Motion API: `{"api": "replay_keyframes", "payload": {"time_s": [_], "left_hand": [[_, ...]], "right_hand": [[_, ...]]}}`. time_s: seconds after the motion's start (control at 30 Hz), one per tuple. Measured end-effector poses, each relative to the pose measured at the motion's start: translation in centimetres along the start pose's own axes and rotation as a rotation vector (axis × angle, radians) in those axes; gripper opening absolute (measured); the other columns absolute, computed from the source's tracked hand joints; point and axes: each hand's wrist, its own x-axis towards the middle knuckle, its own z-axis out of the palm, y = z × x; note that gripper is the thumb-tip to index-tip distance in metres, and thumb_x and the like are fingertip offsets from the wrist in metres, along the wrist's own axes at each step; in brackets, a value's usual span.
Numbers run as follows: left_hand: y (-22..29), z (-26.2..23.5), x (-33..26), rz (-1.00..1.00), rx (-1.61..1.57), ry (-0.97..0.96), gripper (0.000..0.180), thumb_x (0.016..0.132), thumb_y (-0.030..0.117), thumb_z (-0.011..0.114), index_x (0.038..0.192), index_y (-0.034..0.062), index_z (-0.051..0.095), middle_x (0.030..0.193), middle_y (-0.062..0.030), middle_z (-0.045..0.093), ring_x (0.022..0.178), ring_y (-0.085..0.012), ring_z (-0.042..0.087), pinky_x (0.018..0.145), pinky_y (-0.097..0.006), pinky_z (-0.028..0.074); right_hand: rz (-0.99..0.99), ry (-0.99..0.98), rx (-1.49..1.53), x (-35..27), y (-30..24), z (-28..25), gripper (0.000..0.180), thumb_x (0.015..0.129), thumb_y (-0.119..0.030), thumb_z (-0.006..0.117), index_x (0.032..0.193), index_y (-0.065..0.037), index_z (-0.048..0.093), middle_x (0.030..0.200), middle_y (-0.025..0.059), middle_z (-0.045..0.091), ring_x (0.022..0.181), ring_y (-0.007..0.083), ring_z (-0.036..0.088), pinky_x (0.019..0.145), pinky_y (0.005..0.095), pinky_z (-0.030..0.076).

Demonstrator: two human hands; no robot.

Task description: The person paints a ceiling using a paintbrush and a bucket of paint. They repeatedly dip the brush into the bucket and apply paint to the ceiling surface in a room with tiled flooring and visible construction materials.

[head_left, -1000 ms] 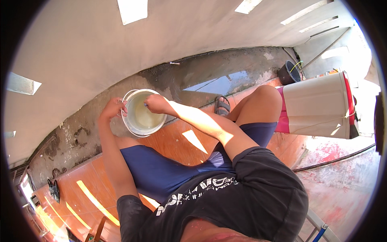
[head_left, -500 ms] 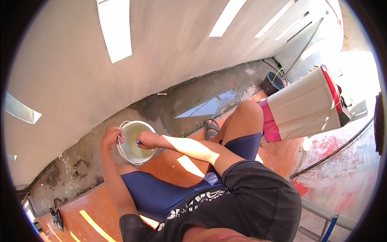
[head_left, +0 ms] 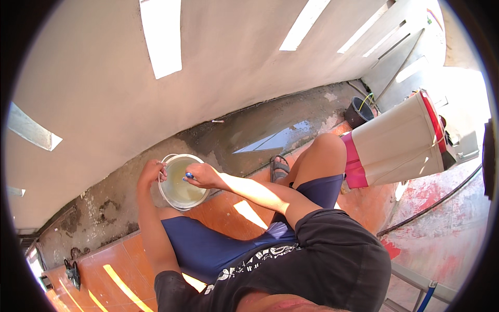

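Note:
A white bucket holding cloudy, pale greenish water stands on the concrete strip in front of me. My left hand is at the bucket's left rim, its fingers closed around the edge beside the thin wire handle. Over the bucket's right side, my right hand is closed on a small blue object. Just its blue end sticks out of the fist above the water, so its kind cannot be made out.
A pale wall with slot openings runs behind a wet concrete strip with a puddle. To the right are a black bucket and a white washing machine with a pink base. Orange tiles lie under me; a metal ladder-like frame is lower right.
My right hand has shifted slightly up and right over the bucket, and more of the blue object shows. My left hand stays at the rim. The whole view has shifted a little.

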Motion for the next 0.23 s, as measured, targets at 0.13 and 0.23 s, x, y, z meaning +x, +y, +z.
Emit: {"api": "replay_keyframes", "payload": {"time_s": [0.13,0.23], "left_hand": [[-0.19,-0.27,-0.30,-0.008,0.040,0.025,0.018,0.098,0.018,0.059,0.093,0.0012,0.061,0.067,-0.0076,0.064,0.052,-0.0172,0.064,0.044,-0.029,0.048],[-0.40,-0.38,-0.61,-0.004,0.062,0.049,0.017,0.098,0.019,0.059,0.094,0.0016,0.061,0.067,-0.0075,0.064,0.052,-0.0173,0.064,0.044,-0.029,0.048]], "right_hand": [[0.108,-0.156,-0.074,0.03,0.19,-0.02,0.023,0.091,-0.028,0.064,0.086,-0.006,0.060,0.083,0.0154,0.064,0.083,0.0365,0.064,0.071,0.0471,0.051],[0.090,-0.106,-0.048,-0.26,0.20,0.37,0.024,0.091,-0.028,0.064,0.087,-0.005,0.061,0.085,0.0156,0.065,0.087,0.0354,0.065,0.074,0.0460,0.051]]}}
